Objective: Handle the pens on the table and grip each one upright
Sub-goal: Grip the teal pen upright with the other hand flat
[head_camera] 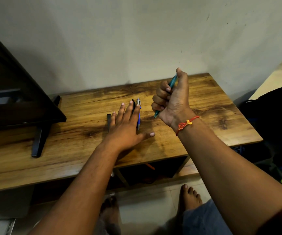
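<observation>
In the head view, the right hand (172,100) is holding a teal pen (173,81) above the counter (204,126), right of its middle. Its grip is closing in a full fist round the barrel, thumb lying along the top, tip pointing down, and the pen is leaning slightly toward the back edge rather than standing truly upright. The left hand (126,126) is lying flat with fingers straight, gripping nothing, over the pens waiting about midway between the front and back edges: a blue pen (138,117) beside the index finger, a black pen (133,103) showing between the fingertips, and a dark pen (109,121) just beyond the little finger. These pens are probably light, stiff and smooth, so they are likely rolling easily; taking each at mid-barrel looks best.
</observation>
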